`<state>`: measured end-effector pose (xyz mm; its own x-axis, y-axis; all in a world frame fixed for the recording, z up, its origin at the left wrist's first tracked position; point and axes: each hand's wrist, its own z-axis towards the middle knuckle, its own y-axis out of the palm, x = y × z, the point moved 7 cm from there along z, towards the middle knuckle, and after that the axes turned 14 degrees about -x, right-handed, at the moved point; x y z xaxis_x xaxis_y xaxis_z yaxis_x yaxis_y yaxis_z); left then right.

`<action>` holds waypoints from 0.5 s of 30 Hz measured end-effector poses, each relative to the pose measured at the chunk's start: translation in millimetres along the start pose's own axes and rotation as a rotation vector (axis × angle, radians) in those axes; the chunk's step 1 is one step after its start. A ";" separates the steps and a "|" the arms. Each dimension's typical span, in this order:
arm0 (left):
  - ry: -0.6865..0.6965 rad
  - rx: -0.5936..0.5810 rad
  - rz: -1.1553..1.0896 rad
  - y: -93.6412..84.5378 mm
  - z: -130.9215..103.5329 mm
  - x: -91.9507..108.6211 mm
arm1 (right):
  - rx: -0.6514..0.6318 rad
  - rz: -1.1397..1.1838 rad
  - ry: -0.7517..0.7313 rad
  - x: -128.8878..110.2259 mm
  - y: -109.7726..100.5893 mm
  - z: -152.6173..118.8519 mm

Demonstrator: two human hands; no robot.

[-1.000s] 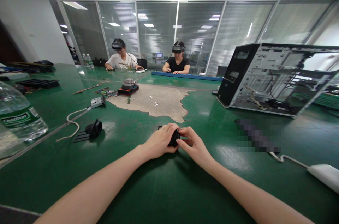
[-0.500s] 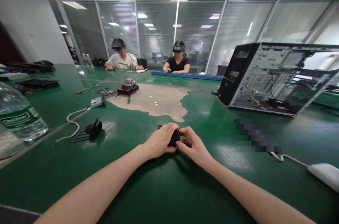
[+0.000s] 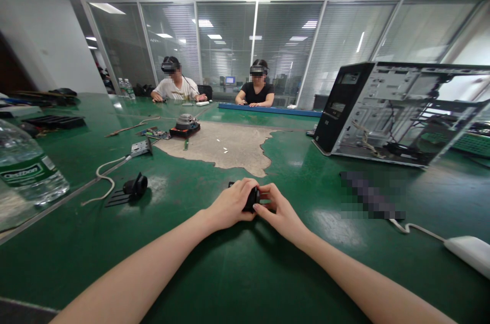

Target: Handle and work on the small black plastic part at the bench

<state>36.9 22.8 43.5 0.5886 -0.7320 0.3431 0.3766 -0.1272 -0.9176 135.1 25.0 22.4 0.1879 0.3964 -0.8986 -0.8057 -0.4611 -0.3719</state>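
Observation:
Both hands meet around a small black part just above the green table top, in the middle of the head view. My left hand is wrapped over it from the left and hides most of its shape. From the right, my right hand pinches its edge between thumb and fingertips. A dark end of the part sticks out beyond the left knuckles. To the left on the table lies another black piece with a round, ring-like end and several thin prongs.
An opened computer case stands at the right, near a blurred dark strip and a white mouse-like object. At left are a water bottle and a metal box with cable. A red-and-black cooler sits farther back. Two people sit opposite.
Almost nothing differs. My right fingers have shifted very slightly at the edge of the black part, while my left hand keeps its hold.

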 end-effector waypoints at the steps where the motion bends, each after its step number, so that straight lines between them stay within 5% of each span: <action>1: 0.000 -0.004 -0.001 0.1 0.0 0.1 | 0.013 -0.024 -0.028 -3.6 -0.7 -0.9; 15: -0.014 -0.011 0.002 0.5 0.2 -0.8 | -0.018 0.000 0.033 0.5 1.8 -0.3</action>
<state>36.7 23.4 42.8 0.5989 -0.7231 0.3442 0.3680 -0.1332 -0.9202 134.0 24.1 21.2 0.2064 0.3696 -0.9060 -0.7956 -0.4756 -0.3753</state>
